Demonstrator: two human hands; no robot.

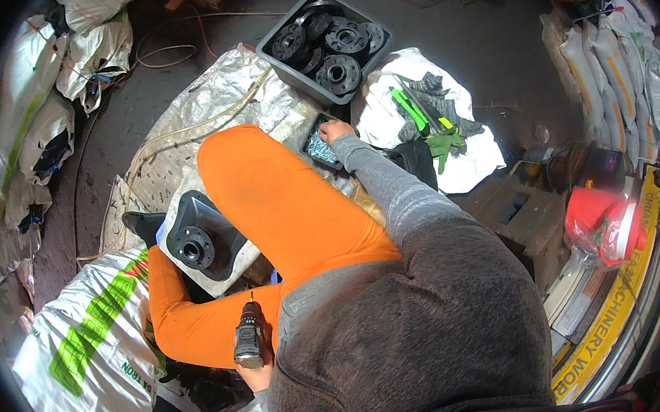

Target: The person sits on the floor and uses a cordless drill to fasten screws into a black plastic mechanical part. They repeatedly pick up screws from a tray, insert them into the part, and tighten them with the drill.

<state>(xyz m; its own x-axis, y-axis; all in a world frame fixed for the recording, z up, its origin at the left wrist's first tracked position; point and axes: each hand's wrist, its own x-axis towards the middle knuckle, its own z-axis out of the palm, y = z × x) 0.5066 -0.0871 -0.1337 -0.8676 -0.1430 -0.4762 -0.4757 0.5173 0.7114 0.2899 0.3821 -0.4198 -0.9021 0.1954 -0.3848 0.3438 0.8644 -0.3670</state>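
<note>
My left hand (257,376) grips a black cordless drill (248,337), its bit pointing forward over my orange-trousered leg. On the far right of my knee, my right hand (334,132) reaches into a small dark tray (308,147) of silvery screws (321,149). Its fingers are bent down among the screws, and what they pinch is hidden. Between my legs lies a black flanged part (192,248) with a round hub and bolt holes, set in a dark square-shaped piece (227,235) on a pale block (219,282).
A grey bin (266,51) full of black hubs stands ahead. Right of it, gloves (444,146) and a green-handled cutter (409,110) lie on a white sack (472,166). White sacks (83,345) flank my left; a wooden box (515,217) and red container (594,218) sit right.
</note>
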